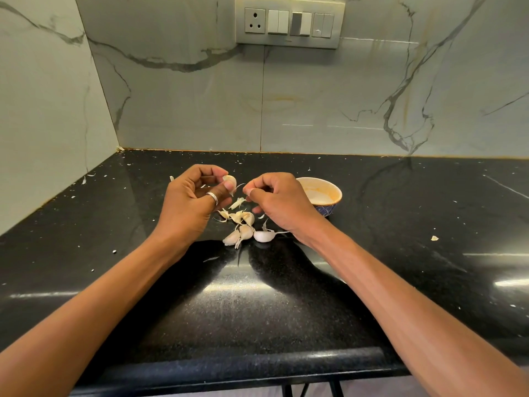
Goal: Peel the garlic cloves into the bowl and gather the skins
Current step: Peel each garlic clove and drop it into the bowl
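My left hand (191,199), a ring on one finger, pinches a pale garlic clove (230,181) between thumb and fingertips above the counter. My right hand (277,202) is just right of it, its thumb and forefinger pinched on a thin strip of skin (242,185) coming off the clove. Below the hands several unpeeled cloves (246,232) and loose skins (237,202) lie in a small heap on the black counter. A small bowl (333,187), cream inside and blue patterned outside, stands behind my right hand; what shows of its inside is bare.
The black stone counter (400,224) meets a marble wall corner at the back left. Tiny skin flakes are scattered over it, with one larger scrap (434,238) at the right. A switch panel (289,22) is on the wall. The counter's front edge (243,361) is near me.
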The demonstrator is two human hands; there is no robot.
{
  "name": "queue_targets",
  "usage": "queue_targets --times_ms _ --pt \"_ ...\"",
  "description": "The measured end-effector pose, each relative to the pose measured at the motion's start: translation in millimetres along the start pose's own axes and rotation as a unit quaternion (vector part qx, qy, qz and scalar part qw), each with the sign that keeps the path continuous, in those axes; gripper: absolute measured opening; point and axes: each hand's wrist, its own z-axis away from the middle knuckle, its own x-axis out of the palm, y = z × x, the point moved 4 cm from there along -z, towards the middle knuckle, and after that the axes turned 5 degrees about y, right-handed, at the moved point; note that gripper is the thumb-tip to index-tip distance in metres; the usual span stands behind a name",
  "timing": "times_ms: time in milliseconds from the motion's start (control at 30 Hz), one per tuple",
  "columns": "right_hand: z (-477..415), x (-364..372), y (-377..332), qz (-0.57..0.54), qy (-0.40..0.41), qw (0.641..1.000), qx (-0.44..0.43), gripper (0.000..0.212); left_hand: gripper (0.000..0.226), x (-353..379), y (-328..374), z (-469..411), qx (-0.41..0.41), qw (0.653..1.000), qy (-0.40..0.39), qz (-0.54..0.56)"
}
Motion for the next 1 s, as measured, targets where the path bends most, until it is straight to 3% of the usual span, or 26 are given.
queue_targets --times_ms 400,700,1000 --pt "1.8 -0.6 -10.2 -0.081 -0.003 0.995 -0.059 0.004 0.027 0.2 -5.8 -0.6 0.011 0.997 -0.024 -0.069" --pt "1.5 0.0 -10.4 -0.058 -0.002 0.995 -0.077 0.012 0.017 1.6 -0.7 3.4 0.057 0.987 -0.049 -0.142" --pt "3.1 -1.4 -12.8 -0.067 -0.023 0.995 -0.077 0.013 0.017 4.0 -2.5 4.5 0.012 0.994 -0.055 -0.099"
